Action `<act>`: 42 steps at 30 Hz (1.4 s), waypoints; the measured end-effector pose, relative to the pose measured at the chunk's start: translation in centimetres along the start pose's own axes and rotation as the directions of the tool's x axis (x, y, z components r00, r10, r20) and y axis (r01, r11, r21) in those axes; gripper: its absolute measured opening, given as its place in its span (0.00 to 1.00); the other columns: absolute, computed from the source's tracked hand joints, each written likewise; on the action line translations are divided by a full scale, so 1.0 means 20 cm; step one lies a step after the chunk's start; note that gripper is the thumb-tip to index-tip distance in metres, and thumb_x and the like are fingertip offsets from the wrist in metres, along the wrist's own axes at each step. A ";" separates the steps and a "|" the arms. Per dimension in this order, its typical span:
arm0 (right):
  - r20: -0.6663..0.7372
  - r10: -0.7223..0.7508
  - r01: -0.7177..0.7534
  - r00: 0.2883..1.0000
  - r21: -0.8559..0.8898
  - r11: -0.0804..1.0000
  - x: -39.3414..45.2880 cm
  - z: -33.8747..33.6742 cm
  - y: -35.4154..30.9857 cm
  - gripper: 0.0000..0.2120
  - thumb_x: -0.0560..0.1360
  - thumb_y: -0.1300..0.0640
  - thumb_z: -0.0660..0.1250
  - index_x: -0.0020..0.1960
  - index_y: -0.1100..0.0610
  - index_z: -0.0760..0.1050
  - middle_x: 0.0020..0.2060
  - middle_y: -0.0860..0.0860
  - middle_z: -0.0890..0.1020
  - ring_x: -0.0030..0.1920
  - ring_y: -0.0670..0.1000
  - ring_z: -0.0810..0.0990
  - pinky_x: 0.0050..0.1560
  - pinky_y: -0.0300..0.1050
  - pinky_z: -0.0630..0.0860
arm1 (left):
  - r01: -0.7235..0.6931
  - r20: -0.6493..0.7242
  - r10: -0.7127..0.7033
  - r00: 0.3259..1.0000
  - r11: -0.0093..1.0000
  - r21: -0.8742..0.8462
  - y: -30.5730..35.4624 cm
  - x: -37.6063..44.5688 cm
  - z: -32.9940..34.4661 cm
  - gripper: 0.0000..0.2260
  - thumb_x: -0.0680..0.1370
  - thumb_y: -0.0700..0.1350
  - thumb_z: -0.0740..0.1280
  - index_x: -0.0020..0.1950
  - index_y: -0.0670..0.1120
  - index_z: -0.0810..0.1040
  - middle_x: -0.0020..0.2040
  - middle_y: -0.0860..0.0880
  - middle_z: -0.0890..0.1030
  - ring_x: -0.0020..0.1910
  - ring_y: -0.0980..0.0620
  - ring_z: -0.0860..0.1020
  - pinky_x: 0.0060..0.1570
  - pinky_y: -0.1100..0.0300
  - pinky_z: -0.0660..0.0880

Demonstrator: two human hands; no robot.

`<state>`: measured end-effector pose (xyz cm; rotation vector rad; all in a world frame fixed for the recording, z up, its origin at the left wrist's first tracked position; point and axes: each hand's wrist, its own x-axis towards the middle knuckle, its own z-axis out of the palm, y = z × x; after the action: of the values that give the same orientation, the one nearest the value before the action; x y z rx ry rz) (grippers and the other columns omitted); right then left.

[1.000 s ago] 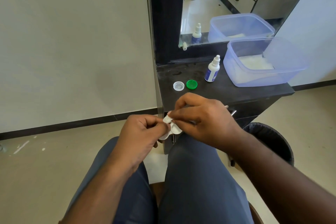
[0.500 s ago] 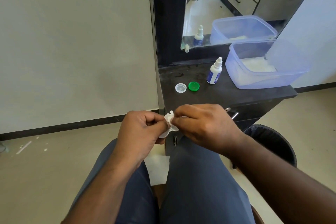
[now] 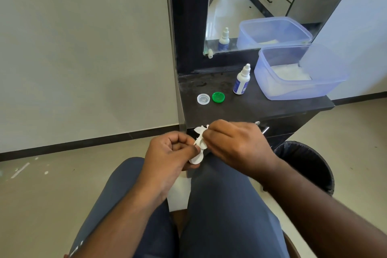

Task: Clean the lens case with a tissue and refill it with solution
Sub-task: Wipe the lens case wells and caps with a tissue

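Above the knees, left hand (image 3: 167,153) pinches small white plastic lens case (image 3: 196,158) at its near well; right hand (image 3: 234,144) pinches crumpled white tissue (image 3: 200,132) into far well. Case's long axis runs near-to-far, wells apparently facing right. Risk: slim grip w/ rubbing force could flick case to floor. White cap (image 3: 203,98) & green cap (image 3: 218,97) lie near the dark countertop's (image 3: 261,107) front-left corner.
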<state>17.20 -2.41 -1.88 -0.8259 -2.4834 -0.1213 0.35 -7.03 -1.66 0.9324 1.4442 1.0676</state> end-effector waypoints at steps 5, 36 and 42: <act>0.139 -0.239 0.244 0.961 -0.020 0.970 0.05 -0.04 0.05 0.06 0.77 0.63 0.64 0.46 0.59 0.79 0.39 0.55 0.79 0.30 0.54 0.73 0.27 0.48 0.71 | -0.041 0.052 0.037 0.998 0.995 0.093 0.01 0.03 -0.01 0.05 0.72 0.35 0.71 0.37 0.40 0.79 0.27 0.50 0.80 0.32 0.50 0.81 0.42 0.44 0.82; 0.772 0.540 -0.650 0.336 0.605 -0.460 0.11 0.03 -0.13 0.05 0.74 0.64 0.67 0.47 0.63 0.81 0.38 0.57 0.80 0.24 0.45 0.67 0.21 0.34 0.62 | -0.300 -0.246 0.307 0.919 0.952 0.066 -0.07 -0.01 -0.02 0.04 0.71 0.35 0.73 0.39 0.42 0.81 0.38 0.47 0.84 0.40 0.43 0.83 0.44 0.49 0.82; 0.694 0.511 -0.230 0.507 0.681 -0.696 0.11 -0.02 -0.08 0.05 0.72 0.61 0.65 0.47 0.59 0.78 0.31 0.51 0.78 0.20 0.43 0.62 0.18 0.33 0.59 | -0.104 -0.249 0.021 0.968 0.940 -0.325 -0.03 0.01 -0.07 0.05 0.72 0.32 0.70 0.38 0.40 0.79 0.39 0.41 0.84 0.42 0.41 0.83 0.42 0.52 0.82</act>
<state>14.89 -2.65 -0.35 -0.8872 -0.5233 1.9783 -1.02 -7.26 -2.27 0.6208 1.3732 1.4646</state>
